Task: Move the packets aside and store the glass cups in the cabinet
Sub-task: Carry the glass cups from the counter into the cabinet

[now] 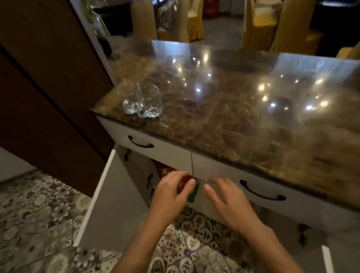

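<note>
Two clear glass cups (142, 103) stand side by side, touching, near the front left corner of the brown marble countertop (235, 118). Below it the cabinet stands with its left door (114, 200) swung wide. My left hand (171, 193) reaches into the opening and grips a red and green packet (189, 187) at the cabinet's mouth. Another red packet (163, 170) shows deeper inside, mostly hidden. My right hand (226, 200) hovers just right of the packet with fingers spread, holding nothing.
Two white drawers with black handles (140, 145) (262, 194) sit under the countertop. A dark wooden panel (40, 80) stands to the left. Patterned floor tiles (189, 248) lie below. Chairs with yellow covers (273, 20) stand beyond the counter.
</note>
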`<act>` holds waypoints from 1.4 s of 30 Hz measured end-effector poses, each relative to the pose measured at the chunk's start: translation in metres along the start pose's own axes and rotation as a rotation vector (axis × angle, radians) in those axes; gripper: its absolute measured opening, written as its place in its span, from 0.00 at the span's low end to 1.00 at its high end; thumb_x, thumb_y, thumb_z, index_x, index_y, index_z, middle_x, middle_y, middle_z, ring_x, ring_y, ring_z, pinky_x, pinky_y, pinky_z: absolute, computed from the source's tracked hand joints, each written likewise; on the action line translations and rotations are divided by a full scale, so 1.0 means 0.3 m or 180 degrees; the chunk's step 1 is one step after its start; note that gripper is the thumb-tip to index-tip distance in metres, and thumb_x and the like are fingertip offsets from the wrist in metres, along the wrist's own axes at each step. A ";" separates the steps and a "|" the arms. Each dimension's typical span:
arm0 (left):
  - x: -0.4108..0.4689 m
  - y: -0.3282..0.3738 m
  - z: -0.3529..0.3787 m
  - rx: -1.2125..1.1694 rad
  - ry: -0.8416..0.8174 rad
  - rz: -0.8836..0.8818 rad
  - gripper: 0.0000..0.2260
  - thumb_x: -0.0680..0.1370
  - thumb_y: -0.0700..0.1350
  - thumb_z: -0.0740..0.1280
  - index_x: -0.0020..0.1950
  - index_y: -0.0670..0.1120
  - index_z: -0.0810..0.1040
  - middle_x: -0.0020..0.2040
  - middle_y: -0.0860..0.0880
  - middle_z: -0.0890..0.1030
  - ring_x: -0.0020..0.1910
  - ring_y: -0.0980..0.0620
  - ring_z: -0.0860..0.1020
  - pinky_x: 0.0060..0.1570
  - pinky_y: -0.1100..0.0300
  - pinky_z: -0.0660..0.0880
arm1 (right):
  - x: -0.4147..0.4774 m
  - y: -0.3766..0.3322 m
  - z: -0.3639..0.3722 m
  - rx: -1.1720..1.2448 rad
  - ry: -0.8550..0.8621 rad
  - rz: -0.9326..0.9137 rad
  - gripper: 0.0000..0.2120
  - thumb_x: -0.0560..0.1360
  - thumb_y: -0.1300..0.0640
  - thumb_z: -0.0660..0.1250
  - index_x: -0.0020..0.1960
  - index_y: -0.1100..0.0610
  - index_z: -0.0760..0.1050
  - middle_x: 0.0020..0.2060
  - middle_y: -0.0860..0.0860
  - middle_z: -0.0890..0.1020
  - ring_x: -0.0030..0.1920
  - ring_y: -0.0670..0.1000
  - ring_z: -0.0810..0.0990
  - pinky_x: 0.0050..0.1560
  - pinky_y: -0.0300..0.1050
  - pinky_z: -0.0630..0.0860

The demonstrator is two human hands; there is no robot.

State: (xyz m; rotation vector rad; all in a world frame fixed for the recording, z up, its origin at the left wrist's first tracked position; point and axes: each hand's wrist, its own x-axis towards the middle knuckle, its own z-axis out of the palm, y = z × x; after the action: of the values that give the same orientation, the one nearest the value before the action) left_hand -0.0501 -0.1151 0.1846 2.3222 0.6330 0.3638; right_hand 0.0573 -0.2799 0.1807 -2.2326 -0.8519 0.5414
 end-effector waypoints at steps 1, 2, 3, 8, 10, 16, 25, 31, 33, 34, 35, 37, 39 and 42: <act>-0.004 0.027 -0.039 -0.0015 0.0072 0.0000 0.16 0.81 0.58 0.64 0.63 0.52 0.80 0.59 0.57 0.81 0.59 0.60 0.78 0.60 0.59 0.76 | -0.003 -0.033 -0.035 -0.0079 0.0013 -0.0068 0.23 0.82 0.39 0.56 0.71 0.49 0.73 0.63 0.43 0.75 0.65 0.44 0.74 0.62 0.37 0.68; -0.006 0.058 -0.082 -0.0051 0.0149 -0.0024 0.16 0.81 0.58 0.65 0.64 0.52 0.80 0.59 0.57 0.81 0.59 0.60 0.77 0.60 0.60 0.76 | -0.005 -0.071 -0.069 -0.0151 0.0029 -0.0155 0.24 0.82 0.38 0.56 0.72 0.49 0.73 0.66 0.44 0.75 0.67 0.45 0.73 0.66 0.39 0.69; -0.008 0.080 -0.119 -0.0107 0.0226 -0.0053 0.16 0.81 0.57 0.65 0.64 0.52 0.80 0.60 0.58 0.80 0.59 0.61 0.77 0.60 0.60 0.76 | -0.006 -0.108 -0.097 -0.0190 0.0033 -0.0242 0.25 0.82 0.37 0.55 0.73 0.48 0.72 0.69 0.44 0.74 0.69 0.45 0.72 0.68 0.40 0.69; 0.021 0.109 -0.279 -0.0410 0.0573 -0.0166 0.16 0.80 0.58 0.66 0.65 0.55 0.79 0.59 0.61 0.80 0.61 0.65 0.76 0.61 0.63 0.75 | 0.064 -0.291 -0.163 -0.0081 -0.0012 -0.0580 0.25 0.81 0.36 0.56 0.73 0.47 0.72 0.70 0.43 0.74 0.70 0.43 0.71 0.70 0.41 0.69; 0.050 0.079 -0.342 -0.0529 0.0642 -0.0249 0.17 0.80 0.60 0.66 0.65 0.56 0.80 0.59 0.61 0.81 0.59 0.65 0.78 0.60 0.60 0.77 | 0.114 -0.365 -0.156 0.0102 0.0045 -0.0658 0.24 0.81 0.37 0.57 0.72 0.48 0.73 0.68 0.43 0.75 0.68 0.42 0.73 0.69 0.43 0.72; 0.212 -0.071 -0.530 -0.0897 0.0708 -0.0565 0.14 0.80 0.57 0.67 0.64 0.56 0.80 0.50 0.60 0.84 0.50 0.68 0.81 0.47 0.75 0.75 | 0.299 -0.543 -0.027 0.0805 0.0311 -0.0458 0.20 0.81 0.40 0.63 0.69 0.46 0.76 0.61 0.40 0.80 0.58 0.34 0.77 0.55 0.31 0.74; 0.567 -0.348 -0.637 -0.1413 0.0428 -0.1031 0.17 0.76 0.67 0.63 0.61 0.64 0.78 0.52 0.61 0.84 0.48 0.58 0.84 0.54 0.50 0.82 | 0.611 -0.737 0.202 0.1570 0.0849 0.0419 0.14 0.81 0.46 0.66 0.66 0.44 0.78 0.52 0.34 0.81 0.50 0.29 0.79 0.52 0.34 0.78; 0.657 -0.404 -0.611 -0.2047 0.0197 -0.0987 0.11 0.82 0.51 0.67 0.63 0.52 0.81 0.50 0.56 0.85 0.47 0.56 0.85 0.52 0.54 0.83 | 0.720 -0.751 0.299 0.2172 0.1343 0.0926 0.07 0.81 0.48 0.67 0.57 0.44 0.81 0.49 0.43 0.86 0.51 0.43 0.84 0.55 0.50 0.84; 0.685 -0.421 -0.596 -0.2206 0.0044 -0.1003 0.09 0.81 0.50 0.67 0.61 0.55 0.81 0.49 0.57 0.86 0.47 0.56 0.85 0.51 0.53 0.83 | 0.751 -0.763 0.321 0.2303 0.1375 0.0943 0.06 0.82 0.50 0.66 0.50 0.43 0.82 0.46 0.46 0.86 0.49 0.47 0.85 0.50 0.48 0.85; 0.695 -0.425 -0.586 -0.2280 -0.0061 -0.1018 0.08 0.82 0.50 0.67 0.60 0.56 0.81 0.50 0.57 0.86 0.48 0.55 0.85 0.52 0.52 0.83 | 0.762 -0.768 0.325 0.2340 0.1396 0.0933 0.09 0.82 0.51 0.66 0.48 0.44 0.83 0.45 0.47 0.86 0.48 0.49 0.85 0.48 0.47 0.84; 0.694 -0.420 -0.580 -0.2346 -0.0109 -0.1010 0.07 0.82 0.50 0.67 0.59 0.56 0.82 0.50 0.57 0.86 0.48 0.54 0.85 0.52 0.51 0.83 | 0.761 -0.776 0.321 0.2383 0.1380 0.0902 0.10 0.82 0.51 0.65 0.47 0.44 0.84 0.44 0.47 0.87 0.48 0.49 0.86 0.47 0.46 0.84; 0.699 -0.408 -0.573 -0.2409 -0.0160 -0.0927 0.06 0.82 0.50 0.66 0.55 0.56 0.83 0.50 0.55 0.86 0.49 0.52 0.85 0.54 0.48 0.83 | 0.768 -0.782 0.318 0.2491 0.1324 0.0930 0.12 0.83 0.52 0.64 0.46 0.47 0.85 0.44 0.47 0.88 0.47 0.47 0.86 0.45 0.43 0.83; 0.714 -0.410 -0.561 -0.2401 -0.0179 -0.0856 0.07 0.83 0.50 0.66 0.52 0.55 0.84 0.48 0.53 0.86 0.49 0.51 0.85 0.53 0.45 0.82 | 0.783 -0.785 0.324 0.2607 0.1381 0.1046 0.13 0.83 0.52 0.64 0.47 0.50 0.86 0.44 0.47 0.88 0.47 0.47 0.87 0.44 0.40 0.82; 0.721 -0.408 -0.553 -0.2415 -0.0187 -0.0908 0.09 0.83 0.50 0.65 0.49 0.55 0.85 0.46 0.50 0.86 0.49 0.48 0.84 0.53 0.46 0.82 | 0.791 -0.786 0.336 0.2717 0.1527 0.1176 0.14 0.84 0.50 0.62 0.50 0.51 0.87 0.45 0.47 0.89 0.49 0.47 0.87 0.47 0.42 0.83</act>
State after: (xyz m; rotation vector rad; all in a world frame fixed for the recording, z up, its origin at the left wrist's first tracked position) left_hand 0.0208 0.1702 0.2377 1.4947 0.6448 0.3266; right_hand 0.0661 0.0627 0.2488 -1.5928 0.0678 0.3966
